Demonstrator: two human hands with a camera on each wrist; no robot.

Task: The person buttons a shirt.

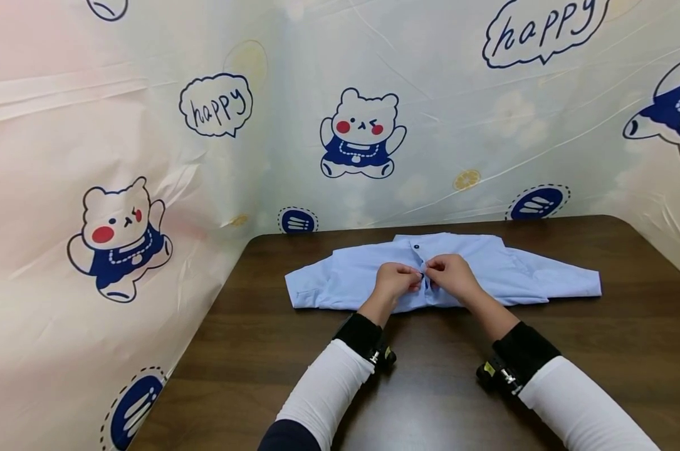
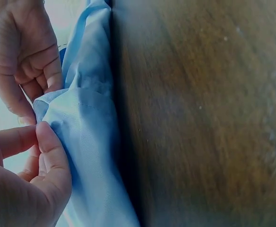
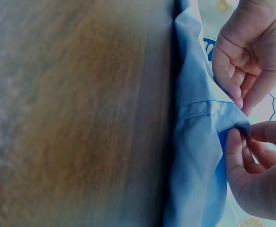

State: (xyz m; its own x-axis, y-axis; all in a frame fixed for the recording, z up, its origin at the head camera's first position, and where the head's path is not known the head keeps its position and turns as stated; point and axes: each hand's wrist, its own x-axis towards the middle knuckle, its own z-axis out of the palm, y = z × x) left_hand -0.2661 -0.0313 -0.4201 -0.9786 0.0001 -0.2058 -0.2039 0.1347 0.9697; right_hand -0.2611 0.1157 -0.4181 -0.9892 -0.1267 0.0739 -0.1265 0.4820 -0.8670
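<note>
A light blue shirt [image 1: 362,266] lies folded on the table, sleeves out to both sides, with its button front in the middle. My left hand [image 1: 397,280] pinches the front edge beside a dark button between thumb and forefinger. Just across from it, my right hand [image 1: 454,274] pinches the other side of the front opening. In the left wrist view the lifted cloth [image 2: 57,101] rises between the two sets of fingertips. The right wrist view shows the right thumb and forefinger [image 3: 235,146] on the raised edge. Another dark button [image 1: 416,247] sits higher, near the collar.
The brown wooden table [image 1: 249,376] extends in front of the shirt and to both sides. Behind it hangs a pale curtain [image 1: 294,125] printed with bears and lettering. Each wrist carries a black band [image 1: 526,354] with a small camera.
</note>
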